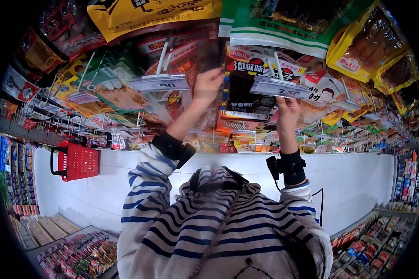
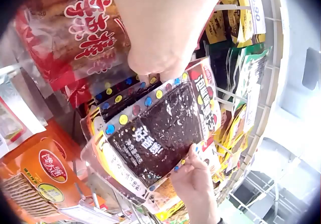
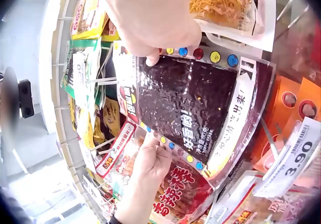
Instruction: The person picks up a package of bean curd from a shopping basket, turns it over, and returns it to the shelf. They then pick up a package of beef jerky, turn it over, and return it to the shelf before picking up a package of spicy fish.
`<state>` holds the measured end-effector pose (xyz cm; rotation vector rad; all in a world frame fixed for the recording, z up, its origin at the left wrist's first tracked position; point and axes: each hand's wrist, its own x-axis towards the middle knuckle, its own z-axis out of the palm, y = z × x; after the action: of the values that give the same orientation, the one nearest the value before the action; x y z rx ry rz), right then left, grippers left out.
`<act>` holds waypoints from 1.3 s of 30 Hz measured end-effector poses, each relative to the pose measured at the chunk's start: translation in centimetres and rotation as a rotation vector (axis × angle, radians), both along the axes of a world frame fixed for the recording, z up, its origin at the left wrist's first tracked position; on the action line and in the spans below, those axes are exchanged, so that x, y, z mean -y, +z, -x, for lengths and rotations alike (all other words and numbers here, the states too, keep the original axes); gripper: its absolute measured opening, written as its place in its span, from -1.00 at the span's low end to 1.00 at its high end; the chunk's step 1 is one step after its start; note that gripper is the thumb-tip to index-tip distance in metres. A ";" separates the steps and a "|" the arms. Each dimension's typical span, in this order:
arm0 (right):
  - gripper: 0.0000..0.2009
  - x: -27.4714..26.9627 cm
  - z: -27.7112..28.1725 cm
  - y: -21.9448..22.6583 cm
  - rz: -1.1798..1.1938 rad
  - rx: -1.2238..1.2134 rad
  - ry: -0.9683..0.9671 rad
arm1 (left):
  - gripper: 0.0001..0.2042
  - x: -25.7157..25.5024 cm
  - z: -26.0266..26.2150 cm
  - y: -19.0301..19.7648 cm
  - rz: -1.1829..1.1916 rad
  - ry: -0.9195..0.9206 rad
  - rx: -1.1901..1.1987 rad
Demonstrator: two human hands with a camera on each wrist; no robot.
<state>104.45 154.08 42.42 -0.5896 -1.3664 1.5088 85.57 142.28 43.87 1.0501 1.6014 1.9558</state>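
A dark snack packet with a white and red label and coloured dots along its sides hangs on the rack. My left hand grips its left edge, with fingertips tucked between it and the similar packets behind in the left wrist view. The right hand pinches the opposite edge, below a price tag that covers part of the packet in the head view. Seen from the right wrist, the packet's dark front faces out, with the right fingertip on its border and the left hand at the other side.
Red snack bags hang left of the packet, and an orange bag hangs lower. Metal hooks and price tags stick out from the rack. A red shopping basket stands on the white floor at the left.
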 end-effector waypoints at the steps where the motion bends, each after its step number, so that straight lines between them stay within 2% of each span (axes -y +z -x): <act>1: -0.84 0.1 -0.1 0.2 0.015 0.056 -0.007 | -0.80 -0.2 0.2 -0.5 0.012 0.004 -0.011; 3: -0.84 0.2 -0.2 0.9 0.045 0.117 -0.026 | -0.80 -0.5 0.6 -1.1 0.033 0.017 -0.035; 5: -0.83 0.7 -0.1 1.2 0.079 0.125 -0.022 | -0.80 -0.6 -0.1 -1.1 -0.141 -0.018 0.062; 6: -0.85 0.8 -0.2 1.0 0.090 0.115 -0.014 | -0.79 -0.1 0.1 -1.0 -0.011 0.012 -0.018; 7: -0.86 0.6 -0.5 0.7 0.103 0.106 -0.002 | -0.77 0.0 0.0 -1.4 0.002 0.107 -0.108; 8: -0.86 0.5 -0.7 0.2 0.037 0.029 0.024 | -0.73 0.5 -0.4 -0.9 0.030 0.133 -0.097; 9: -0.77 1.0 -0.8 0.6 0.008 0.064 -0.025 | -0.70 1.3 -1.1 -0.1 0.053 0.151 -0.084; 11: -0.68 1.4 -1.0 -0.1 -0.137 -0.075 -0.059 | -0.64 3.0 -2.2 0.9 0.027 0.053 -0.101; 14: -0.59 4.4 -1.8 1.4 -0.214 -0.015 -0.118 | -0.63 5.3 -2.8 1.6 -0.047 -0.099 -0.071; 17: -0.62 5.3 -2.3 1.6 -0.376 -0.021 -0.134 | -0.66 7.2 -2.8 1.8 -0.058 -0.217 -0.034; 20: -0.65 6.4 -2.6 1.5 -0.375 0.003 -0.053 | -0.71 8.7 -2.4 1.5 -0.003 -0.303 -0.006; 23: -0.67 7.5 -2.4 0.6 -0.315 0.053 0.047 | -0.73 10.5 -2.3 1.0 0.056 -0.283 0.057; 28: -0.67 9.8 -1.5 -0.4 -0.212 0.111 0.191 | -0.75 14.0 -2.0 -2.9 -0.016 -0.104 0.219; 32: -0.70 10.9 -1.1 -1.4 -0.131 0.139 0.267 | -0.75 17.4 -1.2 -4.4 0.057 0.048 0.294; 35: -0.70 11.5 -0.6 -2.5 -0.103 0.179 0.329 | -0.74 19.2 0.0 -5.7 -0.038 0.090 0.272; 39: -0.70 12.9 0.5 -3.9 -0.099 0.262 0.387 | -0.74 21.0 0.6 -5.8 -0.117 0.105 0.381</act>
<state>104.00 141.13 38.55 -0.4909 -1.8273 1.6980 84.99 121.28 38.05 0.5923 1.3688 2.1824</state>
